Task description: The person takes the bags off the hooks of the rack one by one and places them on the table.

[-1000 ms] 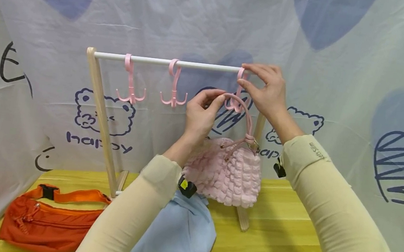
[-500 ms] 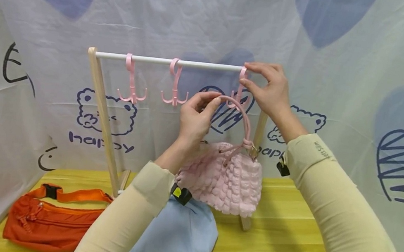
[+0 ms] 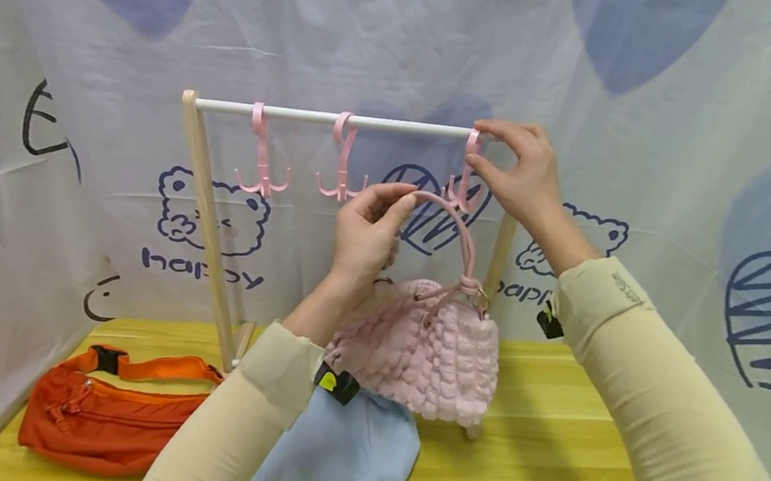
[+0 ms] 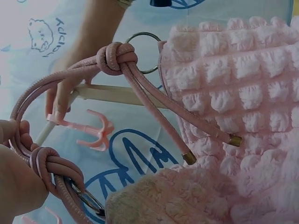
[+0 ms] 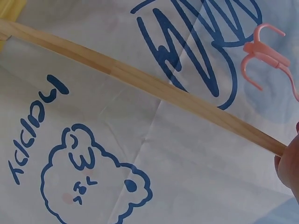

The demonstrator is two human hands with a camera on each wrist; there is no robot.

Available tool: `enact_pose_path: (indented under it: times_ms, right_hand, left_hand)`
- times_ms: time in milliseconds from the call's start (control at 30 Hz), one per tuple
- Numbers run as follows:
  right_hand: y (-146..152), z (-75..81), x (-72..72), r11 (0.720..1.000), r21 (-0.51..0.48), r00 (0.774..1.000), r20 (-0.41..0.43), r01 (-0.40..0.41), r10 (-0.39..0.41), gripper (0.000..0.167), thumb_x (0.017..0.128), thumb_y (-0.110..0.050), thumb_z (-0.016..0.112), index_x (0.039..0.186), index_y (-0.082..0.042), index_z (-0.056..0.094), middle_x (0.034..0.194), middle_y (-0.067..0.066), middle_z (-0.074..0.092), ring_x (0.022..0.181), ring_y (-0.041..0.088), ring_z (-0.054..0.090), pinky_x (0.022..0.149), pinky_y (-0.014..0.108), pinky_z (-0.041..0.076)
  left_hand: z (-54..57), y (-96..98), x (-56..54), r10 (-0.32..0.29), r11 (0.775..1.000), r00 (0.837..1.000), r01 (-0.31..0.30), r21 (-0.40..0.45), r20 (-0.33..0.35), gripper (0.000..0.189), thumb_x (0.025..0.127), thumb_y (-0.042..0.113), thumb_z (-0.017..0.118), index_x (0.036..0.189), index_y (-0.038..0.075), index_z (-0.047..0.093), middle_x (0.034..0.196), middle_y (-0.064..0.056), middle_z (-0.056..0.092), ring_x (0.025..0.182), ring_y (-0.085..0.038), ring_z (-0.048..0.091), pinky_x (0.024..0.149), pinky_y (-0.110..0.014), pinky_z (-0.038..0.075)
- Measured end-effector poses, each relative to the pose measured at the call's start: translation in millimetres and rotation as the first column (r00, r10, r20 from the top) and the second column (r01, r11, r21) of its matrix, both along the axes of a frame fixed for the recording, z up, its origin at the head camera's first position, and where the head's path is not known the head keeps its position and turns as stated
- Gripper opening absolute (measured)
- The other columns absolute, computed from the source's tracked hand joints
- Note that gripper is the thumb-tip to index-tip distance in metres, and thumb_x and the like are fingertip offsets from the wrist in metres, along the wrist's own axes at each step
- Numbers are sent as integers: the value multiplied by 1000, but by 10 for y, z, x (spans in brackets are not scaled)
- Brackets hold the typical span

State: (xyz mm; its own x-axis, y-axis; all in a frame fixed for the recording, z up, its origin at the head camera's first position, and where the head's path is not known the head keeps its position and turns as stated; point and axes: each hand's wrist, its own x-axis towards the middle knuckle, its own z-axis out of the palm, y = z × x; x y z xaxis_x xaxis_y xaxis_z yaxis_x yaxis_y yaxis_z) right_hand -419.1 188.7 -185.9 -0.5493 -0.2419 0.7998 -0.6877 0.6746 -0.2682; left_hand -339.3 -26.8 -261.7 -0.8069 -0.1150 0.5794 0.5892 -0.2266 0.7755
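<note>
My left hand (image 3: 366, 237) pinches the handle (image 3: 468, 246) of a puffy pink handbag (image 3: 436, 361), which hangs tilted below it. In the left wrist view the knotted cord handle (image 4: 117, 58) joins the bag through a metal ring (image 4: 145, 35). My right hand (image 3: 525, 173) is at the rail's right end, thumb and fingers pinching the top of a pink multi-prong hook (image 3: 463, 190). The handle's arch passes just below and in front of the prongs. From the right wrist, the hook's prongs (image 5: 266, 51) show and only the hand's edge (image 5: 287, 163) is visible.
The white rail (image 3: 405, 127) on wooden legs (image 3: 206, 212) carries two other pink hooks (image 3: 263, 151), left and centre. An orange waist bag (image 3: 110, 427) and a light blue bag (image 3: 350, 451) lie on the yellow wood-grain table (image 3: 548, 442). A printed cloth hangs behind.
My left hand has moved the handbag down and slightly left, so its handle sits lower against the right hook. My right hand keeps its grip on the hook. The head view has shifted slightly.
</note>
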Motion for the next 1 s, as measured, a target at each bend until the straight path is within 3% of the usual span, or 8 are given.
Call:
enact_pose_path:
  times_ms: [233,367,500,700,867,967,1000]
  right_hand:
    - [38,-63,20,998,60,993,-115,-33,40,52,95,-22,77,143,-9,63,152,8,57,141,33,47,123,50,26]
    - [42,-152,55,998,25,987,-146,-62,65,59,94,-21,76,147,-7,58,157,9,50,148,36,40,127,51,17]
    - [45,-297,135,994,-48,986,-143,-98,90,59,94,-22,74,148,-7,57,159,9,48,152,36,34,128,46,15]
    - [33,-533,312,969,-172,977,-144,-179,155,56,96,-16,74,149,-9,58,157,5,51,148,26,42,125,43,27]
    - [13,-739,491,937,-268,974,-97,-225,206,56,96,-7,73,150,-12,58,154,1,54,145,20,47,122,38,34]
    - [-2,-853,570,915,-303,963,-113,-266,243,57,93,1,73,148,-9,59,151,4,57,142,21,51,121,36,37]
    - [-31,-867,641,906,-310,957,-129,-287,259,56,92,4,72,146,-4,59,150,10,58,140,26,54,120,41,39]
  left_hand:
    - [12,-100,101,-4,999,1000,3,50,27,20,100,11,71,117,1,74,83,-4,64,51,-9,42,38,-21,30]
    - [7,-170,143,20,998,999,-22,53,30,19,100,13,72,116,2,74,85,-6,64,55,-10,44,38,-22,31]
    - [-16,-241,192,29,998,998,-32,60,52,19,100,15,72,116,5,74,83,-1,64,54,-11,44,38,-22,31]
    - [-26,-339,247,30,995,998,-35,91,52,21,100,13,71,118,1,73,84,2,65,58,-11,45,40,-22,31]
    - [-42,-391,277,17,992,999,-23,124,47,20,100,10,70,118,0,72,84,3,66,56,-9,43,40,-20,30]
    - [-60,-413,293,0,989,999,-6,150,39,20,101,7,69,119,-2,70,83,3,66,52,-9,40,39,-21,28]
    - [-67,-419,300,-2,988,999,-4,156,36,21,101,7,69,119,-3,69,83,3,66,52,-8,40,39,-21,28]
